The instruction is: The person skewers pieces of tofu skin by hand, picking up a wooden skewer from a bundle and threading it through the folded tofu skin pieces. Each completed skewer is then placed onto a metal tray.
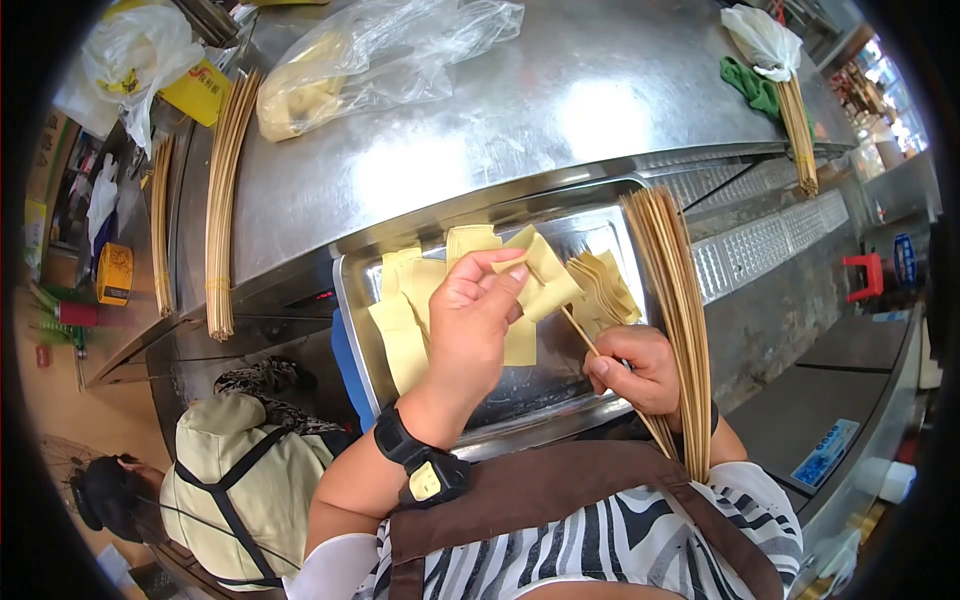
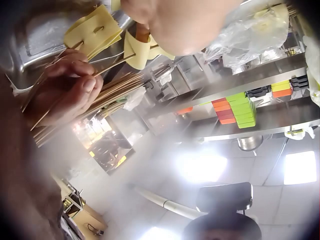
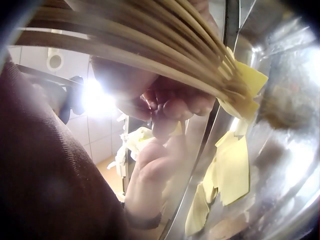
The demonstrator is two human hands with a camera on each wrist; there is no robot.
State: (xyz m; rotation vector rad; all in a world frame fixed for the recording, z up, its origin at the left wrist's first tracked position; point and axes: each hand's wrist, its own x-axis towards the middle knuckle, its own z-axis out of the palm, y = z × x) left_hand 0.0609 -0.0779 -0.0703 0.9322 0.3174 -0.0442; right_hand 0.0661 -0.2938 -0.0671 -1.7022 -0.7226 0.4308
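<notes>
My left hand pinches a folded, pale yellow tofu sheet above a metal tray. A thin bamboo skewer runs from my right hand to that sheet; in the left wrist view its tip end passes through the fold. Curled fingers of the right hand grip the skewer. Alongside that hand stands a thick bundle of skewers, which covers much of the right wrist view. Flat tofu sheets lie in the tray's left part, and wavy folded sheets at its right.
A steel counter extends beyond the tray, bearing a clear plastic bag with yellow contents. Tied skewer bundles lie at left, another at far right beside a green cloth. Another person is at lower left.
</notes>
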